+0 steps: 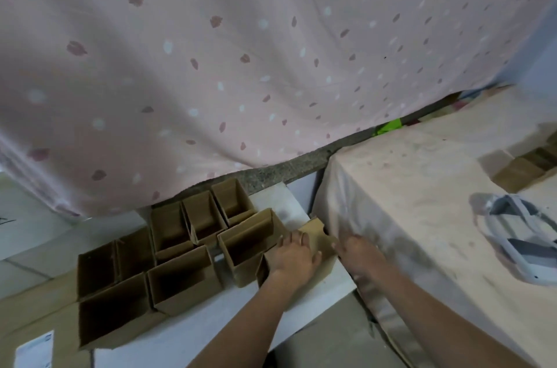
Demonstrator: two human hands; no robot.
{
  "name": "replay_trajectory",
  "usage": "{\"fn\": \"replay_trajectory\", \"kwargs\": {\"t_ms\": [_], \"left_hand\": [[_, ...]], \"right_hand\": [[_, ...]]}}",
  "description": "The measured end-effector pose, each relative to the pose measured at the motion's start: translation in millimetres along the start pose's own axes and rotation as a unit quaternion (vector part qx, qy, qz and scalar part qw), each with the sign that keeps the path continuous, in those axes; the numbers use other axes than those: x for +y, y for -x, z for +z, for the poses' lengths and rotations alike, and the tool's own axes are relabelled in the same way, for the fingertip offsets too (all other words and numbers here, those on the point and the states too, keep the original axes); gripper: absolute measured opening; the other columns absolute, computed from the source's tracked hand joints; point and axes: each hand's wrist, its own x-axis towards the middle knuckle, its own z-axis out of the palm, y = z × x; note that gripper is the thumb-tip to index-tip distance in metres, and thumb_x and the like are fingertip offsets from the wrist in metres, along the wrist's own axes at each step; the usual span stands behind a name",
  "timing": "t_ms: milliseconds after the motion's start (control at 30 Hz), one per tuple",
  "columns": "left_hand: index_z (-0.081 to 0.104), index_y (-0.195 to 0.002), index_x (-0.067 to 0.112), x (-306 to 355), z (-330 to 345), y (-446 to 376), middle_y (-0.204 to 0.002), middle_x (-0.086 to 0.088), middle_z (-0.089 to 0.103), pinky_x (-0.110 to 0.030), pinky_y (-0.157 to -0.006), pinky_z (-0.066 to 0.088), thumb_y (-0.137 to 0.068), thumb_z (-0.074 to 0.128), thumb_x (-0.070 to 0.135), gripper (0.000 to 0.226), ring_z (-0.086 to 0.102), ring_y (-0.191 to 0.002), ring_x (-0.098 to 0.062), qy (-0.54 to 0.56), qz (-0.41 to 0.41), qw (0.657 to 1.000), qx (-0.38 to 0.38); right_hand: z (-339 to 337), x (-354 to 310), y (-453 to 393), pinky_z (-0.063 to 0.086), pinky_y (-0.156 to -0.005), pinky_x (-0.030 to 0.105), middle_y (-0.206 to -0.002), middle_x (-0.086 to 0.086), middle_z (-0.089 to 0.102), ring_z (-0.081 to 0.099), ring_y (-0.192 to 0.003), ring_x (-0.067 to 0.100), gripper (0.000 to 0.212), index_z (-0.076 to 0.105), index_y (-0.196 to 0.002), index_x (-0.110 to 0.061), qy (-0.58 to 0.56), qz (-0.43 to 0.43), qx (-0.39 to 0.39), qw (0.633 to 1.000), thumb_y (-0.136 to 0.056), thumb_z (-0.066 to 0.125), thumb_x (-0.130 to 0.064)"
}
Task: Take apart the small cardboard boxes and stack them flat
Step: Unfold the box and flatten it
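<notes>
1. Left hand (pixel 294 257) lies palm-down on a flattened cardboard piece (pixel 316 236), fingers spread and fairly straight, pressing rather than gripping. Right hand (pixel 357 253) sits at that piece's right edge, against the cloth-draped bench (pixel 422 187); whether it pinches the cardboard I cannot tell, the fingers are blurred.
2. The piece rests on a white board (pixel 289 211) low beside the bench, touching an open box (pixel 247 242) on its left.
3. Further left, more open boxes (pixel 180 277) stand upright, packed side by side, tops open.
4. Handling, as judged: thin corrugated board, light, stiff across the panels, weak at the creases. Should fold flat under palm pressure; likely springs back if let go.
5. Best hold: opposite corners or flap edges, pushing along the creases. Edges may nick skin.
6. A grey shoe (pixel 518 235) lies on the bench, well apart.
</notes>
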Motion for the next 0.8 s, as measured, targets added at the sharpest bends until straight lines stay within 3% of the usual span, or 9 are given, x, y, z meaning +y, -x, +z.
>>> {"fn": "replay_trajectory", "kwargs": {"t_ms": [133,233,367,467,567,633,800], "left_hand": [[0.012,-0.157,0.005,4.0,11.5,-21.0,-0.162,-0.02,0.015,-0.045,-0.121,0.014,-0.104,0.032,0.047,0.071,0.013,-0.151,-0.032,0.015,0.002,1.0,-0.007],[0.002,-0.158,0.007,7.2,23.4,-30.6,-0.162,-0.024,0.006,-0.046,-0.123,0.007,-0.102,0.039,0.05,0.08,0.003,-0.152,-0.035,-0.004,0.002,1.0,-0.03],[-0.002,-0.157,0.009,9.7,24.8,-47.1,-0.16,-0.026,0.006,-0.048,-0.123,0.009,-0.093,0.058,0.05,0.096,0.007,-0.15,-0.04,-0.027,-0.003,0.999,-0.045],[0.001,-0.156,0.011,15.3,27.7,-46.5,-0.159,-0.026,0.01,-0.051,-0.123,0.01,-0.087,0.07,0.045,0.103,0.009,-0.15,-0.042,-0.014,-0.022,0.999,-0.046],[-0.001,-0.157,0.015,17.2,29.5,-46.7,-0.16,-0.025,0.009,-0.051,-0.123,0.01,-0.084,0.075,0.042,0.109,0.009,-0.149,-0.043,-0.014,-0.033,0.999,-0.04],[-0.001,-0.156,0.021,18.4,31.1,-45.6,-0.158,-0.022,0.013,-0.051,-0.122,0.014,-0.081,0.079,0.04,0.111,0.013,-0.147,-0.043,0.002,-0.04,0.999,-0.027],[-0.008,-0.157,0.03,21.2,34.1,-37.8,-0.161,-0.012,0.012,-0.048,-0.122,0.014,-0.075,0.082,0.041,0.122,0.014,-0.148,-0.036,0.081,-0.046,0.996,0.01]], "right_hand": [[2.9,2.1,-24.3,0.036,-0.077,0.028,-0.124,0.016,0.063,0.058,-0.116,0.03,0.041,0.057,-0.12,-0.008,-0.067,0.023,-0.015,0.997,-0.104,0.04,-0.043],[7.8,2.8,-35.5,0.043,-0.079,0.029,-0.113,0.009,0.067,0.061,-0.106,0.027,0.035,0.064,-0.115,-0.012,-0.139,0.028,-0.031,0.989,-0.102,0.048,-0.04],[10.0,11.7,-53.8,0.04,-0.062,0.026,-0.083,-0.001,0.063,0.063,-0.091,0.022,0.026,0.065,-0.079,-0.021,-0.187,0.017,-0.055,0.981,-0.099,0.054,-0.033],[15.1,20.4,-63.3,0.047,-0.07,0.024,-0.09,-0.002,0.069,0.063,-0.085,0.014,0.021,0.074,-0.085,-0.016,-0.197,0.014,-0.067,0.978,-0.095,0.057,-0.024],[14.4,24.5,-68.8,0.039,-0.05,0.012,-0.066,-0.005,0.064,0.055,-0.057,-0.001,0.022,0.074,-0.084,-0.011,-0.203,-0.011,-0.067,0.977,-0.092,0.058,-0.023],[12.6,27.6,-71.8,0.034,-0.043,0.012,-0.057,-0.007,0.056,0.05,-0.046,-0.001,0.021,0.071,-0.082,-0.007,-0.218,-0.026,-0.074,0.973,-0.091,0.06,-0.022],[4.5,42.5,-67.9,0.04,-0.058,0.02,-0.073,-0.007,0.063,0.059,-0.068,0.008,0.013,0.067,-0.082,-0.016,-0.24,-0.077,-0.11,0.961,-0.091,0.063,-0.024]]}}
